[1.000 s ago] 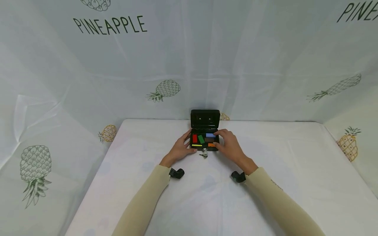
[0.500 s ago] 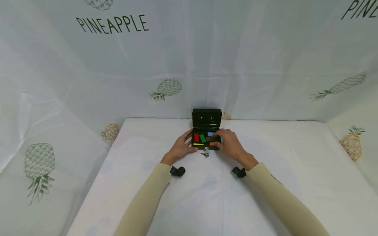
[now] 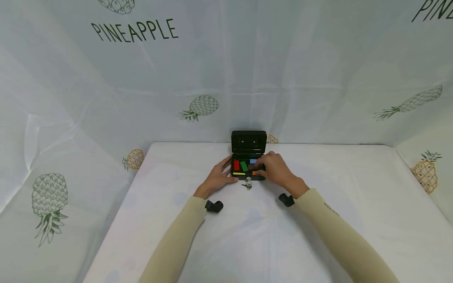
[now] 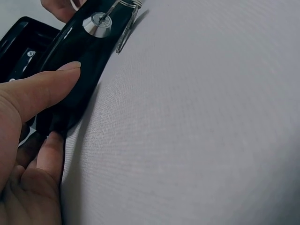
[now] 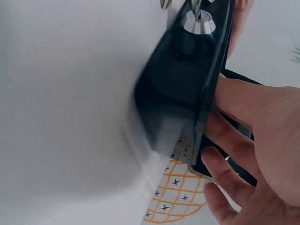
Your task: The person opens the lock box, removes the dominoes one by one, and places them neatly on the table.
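Note:
A small black cash box [image 3: 249, 142] stands with its lid raised near the table's back edge. Inside lie a red block [image 3: 236, 164], a green block [image 3: 244, 166] set askew, a yellow strip [image 3: 239, 173], a blue block [image 3: 253, 161], a brown block [image 3: 251, 167] and an orange block [image 3: 255, 173]. My left hand [image 3: 216, 179] grips the box's left side, thumb on the front wall. Reaching in over the right side, my right hand [image 3: 277, 169] has its bent fingers and thumb around the brown block. Its fingertips are partly hidden, so contact is unclear.
Keys [image 3: 247, 186] hang from the lock [image 4: 98, 24] on the box's front. White cloth covers the table [image 3: 233, 236]. Behind the box rises a pineapple-print curtain [image 3: 301, 78].
My right index finger and thumb have drawn somewhat closer together inside the box. The left hand keeps its place on the box. The head view has shifted slightly.

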{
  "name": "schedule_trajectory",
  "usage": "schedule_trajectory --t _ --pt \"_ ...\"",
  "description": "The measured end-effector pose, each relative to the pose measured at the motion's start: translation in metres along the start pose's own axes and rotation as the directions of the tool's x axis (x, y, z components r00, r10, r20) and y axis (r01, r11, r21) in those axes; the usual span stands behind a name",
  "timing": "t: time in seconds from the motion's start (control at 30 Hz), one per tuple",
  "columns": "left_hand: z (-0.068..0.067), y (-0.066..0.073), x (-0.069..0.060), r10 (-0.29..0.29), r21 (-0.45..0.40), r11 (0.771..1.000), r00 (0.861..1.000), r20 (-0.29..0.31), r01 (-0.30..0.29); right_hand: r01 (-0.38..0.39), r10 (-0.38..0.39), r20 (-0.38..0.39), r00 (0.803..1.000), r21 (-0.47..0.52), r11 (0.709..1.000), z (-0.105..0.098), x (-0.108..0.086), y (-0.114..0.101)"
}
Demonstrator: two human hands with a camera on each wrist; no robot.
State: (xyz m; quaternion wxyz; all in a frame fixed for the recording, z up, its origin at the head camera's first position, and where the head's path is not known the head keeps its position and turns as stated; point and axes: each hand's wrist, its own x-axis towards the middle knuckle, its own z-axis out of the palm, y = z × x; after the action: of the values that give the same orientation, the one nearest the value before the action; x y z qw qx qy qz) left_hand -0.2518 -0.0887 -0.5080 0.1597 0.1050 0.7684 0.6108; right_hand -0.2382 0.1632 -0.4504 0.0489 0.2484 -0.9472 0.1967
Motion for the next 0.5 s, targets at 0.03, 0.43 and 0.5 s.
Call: schedule_trajectory --t 0.03,0.43,0.5 --pt "0.0 -0.001 0.0 -0.001 0.001 1.0 1.0 -0.001 0.001 0.006 -0.006 0.009 1.0 -0.013 1.0 -0.001 0.001 0.0" --pt "0.001 0.001 0.0 0.019 0.0 1.0 1.0 0.006 -0.019 0.01 0.001 0.13 0.991 -0.084 0.996 -0.006 0.011 -0.003" --pt "0.002 0.001 -0.001 0.027 0.002 1.0 1.0 0.009 -0.027 0.011 0.001 0.144 0.99 -0.086 0.996 -0.007 0.012 -0.003"
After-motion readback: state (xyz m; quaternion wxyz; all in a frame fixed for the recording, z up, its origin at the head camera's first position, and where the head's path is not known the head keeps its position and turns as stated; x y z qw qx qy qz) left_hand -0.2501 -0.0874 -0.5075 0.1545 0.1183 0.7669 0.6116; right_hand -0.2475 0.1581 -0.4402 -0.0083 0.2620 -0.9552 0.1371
